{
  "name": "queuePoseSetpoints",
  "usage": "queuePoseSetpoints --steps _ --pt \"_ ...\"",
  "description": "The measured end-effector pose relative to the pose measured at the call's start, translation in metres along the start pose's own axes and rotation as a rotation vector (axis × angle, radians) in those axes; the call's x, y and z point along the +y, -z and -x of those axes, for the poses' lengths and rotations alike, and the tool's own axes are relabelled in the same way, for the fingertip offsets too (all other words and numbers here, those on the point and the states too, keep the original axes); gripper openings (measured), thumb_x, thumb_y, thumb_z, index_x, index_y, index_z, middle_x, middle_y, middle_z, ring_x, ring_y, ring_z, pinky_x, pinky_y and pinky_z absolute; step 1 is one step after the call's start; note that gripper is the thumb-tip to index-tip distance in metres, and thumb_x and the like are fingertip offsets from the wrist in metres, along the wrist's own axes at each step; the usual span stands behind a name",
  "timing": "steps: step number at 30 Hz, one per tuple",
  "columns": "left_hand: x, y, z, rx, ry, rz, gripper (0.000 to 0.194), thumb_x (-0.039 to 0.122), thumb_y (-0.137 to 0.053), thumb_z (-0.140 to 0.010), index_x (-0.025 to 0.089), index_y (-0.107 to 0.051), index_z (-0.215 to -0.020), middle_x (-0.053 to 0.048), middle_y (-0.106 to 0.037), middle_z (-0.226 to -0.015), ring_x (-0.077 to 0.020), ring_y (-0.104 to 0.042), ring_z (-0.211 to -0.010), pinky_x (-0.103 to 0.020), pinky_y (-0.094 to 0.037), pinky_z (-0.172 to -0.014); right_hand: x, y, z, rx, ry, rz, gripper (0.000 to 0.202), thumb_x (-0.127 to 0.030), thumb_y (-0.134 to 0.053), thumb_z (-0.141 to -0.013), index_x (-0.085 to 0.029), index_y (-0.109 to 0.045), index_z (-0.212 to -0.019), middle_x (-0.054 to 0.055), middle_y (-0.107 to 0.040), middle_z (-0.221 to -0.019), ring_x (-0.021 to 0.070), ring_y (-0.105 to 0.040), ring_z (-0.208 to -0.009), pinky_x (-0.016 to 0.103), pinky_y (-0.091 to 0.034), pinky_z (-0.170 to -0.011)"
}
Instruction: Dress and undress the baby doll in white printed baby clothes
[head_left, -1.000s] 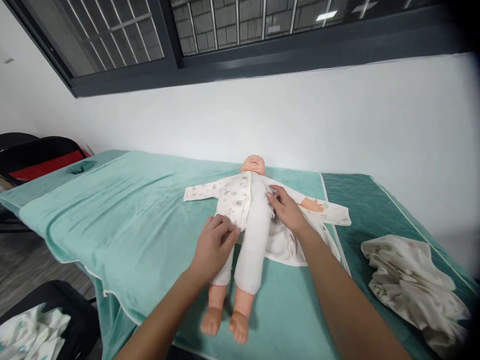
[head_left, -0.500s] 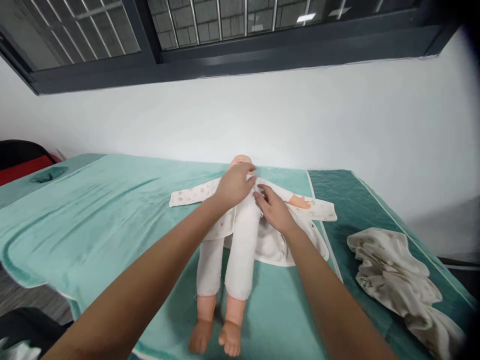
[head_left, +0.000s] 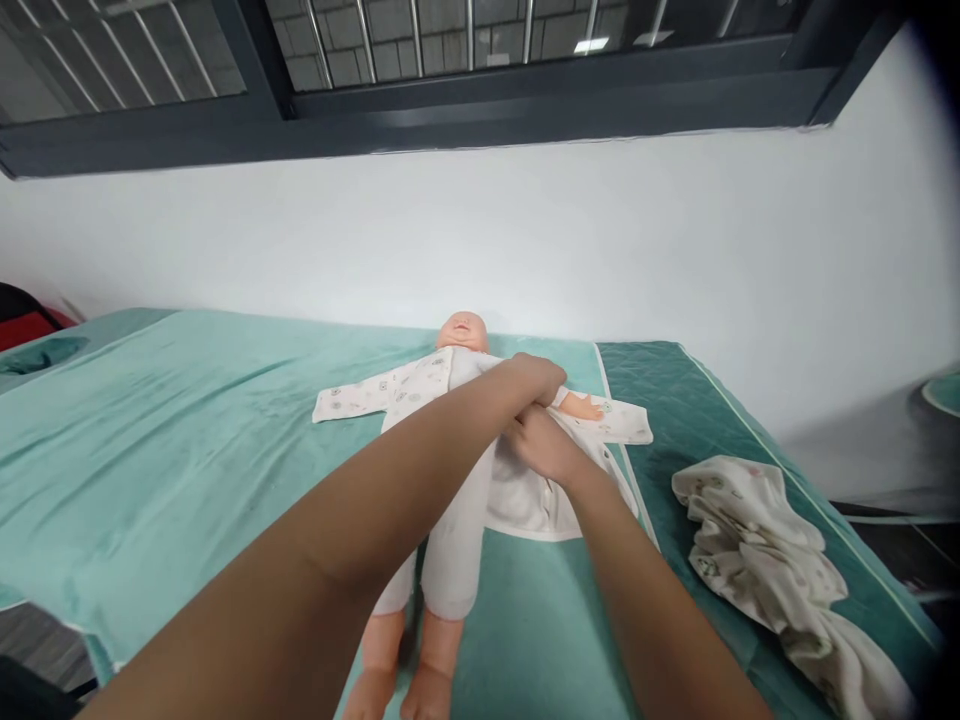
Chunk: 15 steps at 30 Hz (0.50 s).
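A baby doll (head_left: 463,328) lies on its back, head toward the wall, in white trousers (head_left: 454,560). A white printed baby shirt (head_left: 424,378) covers its side at my left; the other half is spread open beneath it. On the outspread sleeve (head_left: 628,420) rests the doll's bare hand (head_left: 582,406). My left hand (head_left: 538,378) reaches across the chest to the doll's arm near that sleeve, fingers curled down and hidden. Just below, touching it, my right hand (head_left: 546,443) is closed beside the doll's body. What either hand grips is hidden.
A crumpled white printed cloth (head_left: 772,560) lies on the dark green quilted cover (head_left: 652,385) at right. The light green blanket (head_left: 187,400) spreads under the doll. Behind are a white wall (head_left: 375,240) and a barred window. Something red and black stands at far left.
My left hand has moved right from the doll's neck area to its arm, uncovering the face. My right hand has closed and sits slightly lower relative to the doll. The view has shifted.
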<state>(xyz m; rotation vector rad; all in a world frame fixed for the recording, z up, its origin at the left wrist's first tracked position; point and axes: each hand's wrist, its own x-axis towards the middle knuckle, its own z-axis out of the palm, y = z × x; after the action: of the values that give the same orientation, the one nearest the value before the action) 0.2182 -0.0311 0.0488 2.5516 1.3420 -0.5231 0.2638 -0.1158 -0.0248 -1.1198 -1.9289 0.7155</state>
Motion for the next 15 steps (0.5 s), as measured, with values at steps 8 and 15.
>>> queuePoseSetpoints --steps 8,15 --pt "-0.028 -0.002 0.015 0.298 -0.178 -0.055 0.045 0.02 -0.065 -0.069 0.021 -0.054 -0.112 -0.011 -0.063 -0.117 -0.0272 -0.064 -0.098 -0.035 -0.049 -0.074 0.013 0.051 0.009 -0.24 -0.11 -0.164 0.041 -0.048 -0.062 -0.085 -0.028 -0.066 -0.121 0.004 -0.064 -0.131 0.0266 -0.059 -0.12 0.039 -0.047 -0.098" --pt "-0.036 -0.001 0.028 0.276 -0.166 -0.009 0.036 0.019 -0.058 -0.073 0.025 -0.052 -0.108 -0.005 -0.069 -0.098 -0.0225 -0.065 -0.08 -0.032 -0.045 -0.067 0.062 0.057 0.005 0.188 -0.734 0.416 0.035 -0.052 -0.074 -0.067 -0.02 -0.061 -0.072 0.009 -0.068 -0.081 0.0275 -0.063 -0.083 0.034 -0.04 -0.067"
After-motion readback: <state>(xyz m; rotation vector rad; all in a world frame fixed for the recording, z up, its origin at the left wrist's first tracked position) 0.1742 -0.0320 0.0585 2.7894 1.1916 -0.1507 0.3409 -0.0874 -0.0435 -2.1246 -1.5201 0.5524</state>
